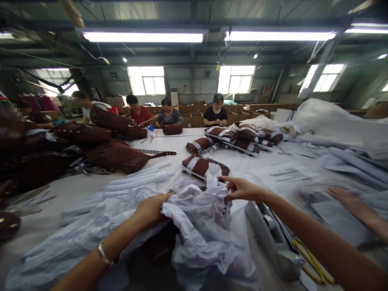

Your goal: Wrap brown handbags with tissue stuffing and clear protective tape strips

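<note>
Crumpled white tissue paper [197, 218] is bunched up in front of me, with a dark brown leather bag [160, 242] partly showing beneath it. My left hand [153, 208], with a silver bangle at its wrist, is closed on the paper's left edge; its fingertips are partly hidden. On the right side, my right hand [241, 188] pinches the same paper, index finger stretched out toward its raised tip. Just beyond the paper lies a brown bag wrapped with white strips [200, 166].
A grey tape dispenser [273, 238] and yellow-handled scissors [313, 262] lie at right. Brown leather bags [118, 155] pile up at left, near rolled white paper [136, 180]. Wrapped bags [242, 135] are stacked ahead. Another person's hand [348, 202] rests at far right; several people work across the table.
</note>
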Motion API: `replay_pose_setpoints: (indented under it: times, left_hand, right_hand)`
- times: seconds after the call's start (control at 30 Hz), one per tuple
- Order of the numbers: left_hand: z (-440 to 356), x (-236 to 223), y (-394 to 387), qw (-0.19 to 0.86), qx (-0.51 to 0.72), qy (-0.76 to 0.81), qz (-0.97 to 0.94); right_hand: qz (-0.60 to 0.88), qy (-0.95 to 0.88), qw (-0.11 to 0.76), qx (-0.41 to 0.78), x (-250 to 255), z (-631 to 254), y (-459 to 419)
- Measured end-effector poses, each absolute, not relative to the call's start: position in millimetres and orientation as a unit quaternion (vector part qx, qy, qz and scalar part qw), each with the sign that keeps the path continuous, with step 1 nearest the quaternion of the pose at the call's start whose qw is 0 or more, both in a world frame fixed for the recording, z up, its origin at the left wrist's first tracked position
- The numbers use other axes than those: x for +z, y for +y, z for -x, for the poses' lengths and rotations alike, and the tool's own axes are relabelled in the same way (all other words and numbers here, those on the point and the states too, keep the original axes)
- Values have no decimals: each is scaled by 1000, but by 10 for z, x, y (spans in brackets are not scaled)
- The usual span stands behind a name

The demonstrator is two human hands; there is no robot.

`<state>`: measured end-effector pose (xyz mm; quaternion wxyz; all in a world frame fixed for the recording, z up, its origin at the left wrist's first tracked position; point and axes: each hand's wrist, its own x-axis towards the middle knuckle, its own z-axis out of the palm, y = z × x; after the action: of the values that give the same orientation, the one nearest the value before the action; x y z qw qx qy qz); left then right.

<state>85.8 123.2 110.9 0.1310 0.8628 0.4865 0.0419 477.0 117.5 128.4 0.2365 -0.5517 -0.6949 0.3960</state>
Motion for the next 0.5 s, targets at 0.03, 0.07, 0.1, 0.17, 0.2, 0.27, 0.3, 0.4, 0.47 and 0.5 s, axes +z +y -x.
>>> replay_pose_setpoints:
  times: [0.03,0.07,0.1,0.17,0.2,0.27,0.3,0.4,0.47,0.5]
  left_hand:
    - [-830,1096,1220,127,45,492,-860]
    - [-808,1083,1210,123,48,499,-857]
    - [-794,1070,1203,120,49,506,-853]
    - [-785,1037,1193,116,47,520,-845]
    - [-789,1016,1187,115,45,527,-841]
    - [-804,973,1175,112,40,533,-838]
    - [-814,955,1168,109,40,535,-837]
    - [-841,926,1138,100,34,537,-837]
    - [-852,928,1111,99,30,537,-837]
    - [-853,931,1097,101,30,536,-837]
  right_hand:
    - [575,-664,248,409,1224,-4850,1161]
    - [597,-637,268,408,1168,-4896,1129]
    - [617,-611,290,403,1114,-4906,1078]
    - [639,-569,318,408,1013,-4834,937]
    - [639,-549,323,432,963,-4765,859]
    - [617,-505,323,510,865,-4596,724]
    - [603,-485,323,545,820,-4513,679]
    - [595,-449,337,575,718,-4322,641]
    - [602,-444,346,566,689,-4256,657]
    - [599,-440,349,570,686,-4238,664]
